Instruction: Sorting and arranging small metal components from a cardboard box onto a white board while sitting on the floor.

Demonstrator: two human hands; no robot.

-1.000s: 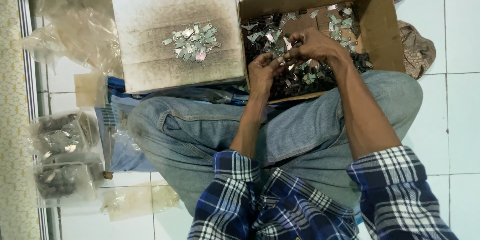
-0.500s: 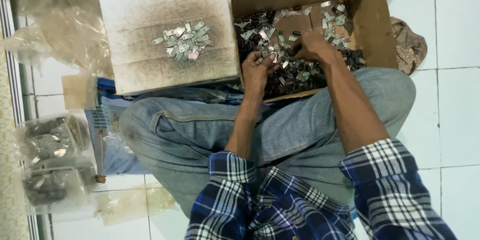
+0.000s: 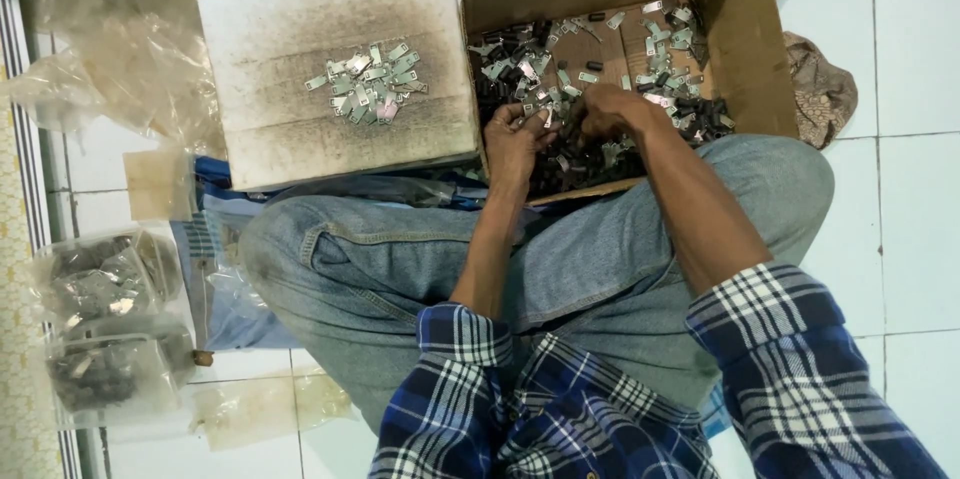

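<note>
Head view: both hands' fingers, left hand [image 3: 515, 134] and right hand [image 3: 605, 111], pinch small metal clips [image 3: 520, 64] in a cardboard box [image 3: 745, 29].

A brown cardboard box [image 3: 745, 49] is filled with silver and black metal pieces [image 3: 560, 69]. Silver pieces [image 3: 368, 81] are heaped on a white box [image 3: 290, 39] smudged with grey. Blue jeans [image 3: 400, 269] are worn, and a blue-and-white plaid shirt [image 3: 560, 409]. White floor tiles [image 3: 910, 29] are seen.
</note>
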